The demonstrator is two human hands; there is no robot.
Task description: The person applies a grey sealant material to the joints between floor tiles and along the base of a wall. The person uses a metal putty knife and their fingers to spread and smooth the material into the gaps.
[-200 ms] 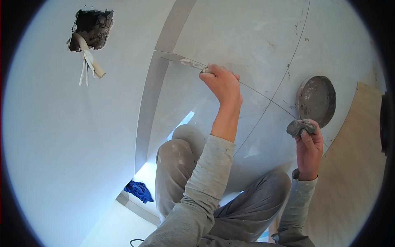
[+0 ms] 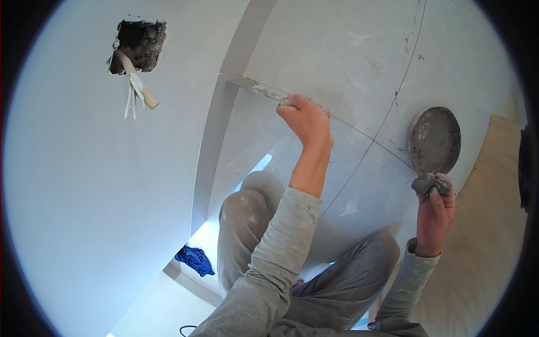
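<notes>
One flat tool (image 2: 269,92) in left hand (image 2: 309,121), grey lump (image 2: 429,184) in right hand (image 2: 439,203)

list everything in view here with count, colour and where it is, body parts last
Wall: one, white, left
Hole: one, dark, in wall, upper left
Tube: one, beige, out of hole
Wires: several, white, beside tube
Strip: one run, grey, along wall
Tiles: at least four, light grey, floor
Cloth: one, blue, lower left
Dish: one, grey, right, on tiles
Board: one, tan, far right
Dark thing: one, black, right edge, kind unclear
Scraper: one, grey, pale-smeared, upper middle
Lump: one, dark grey, below dish
Legs: two, grey-trousered, lower middle
Sleeves: two, grey, forearms
Left hand: one, bare, holding scraper
Right hand: one, bare, holding lump
</notes>
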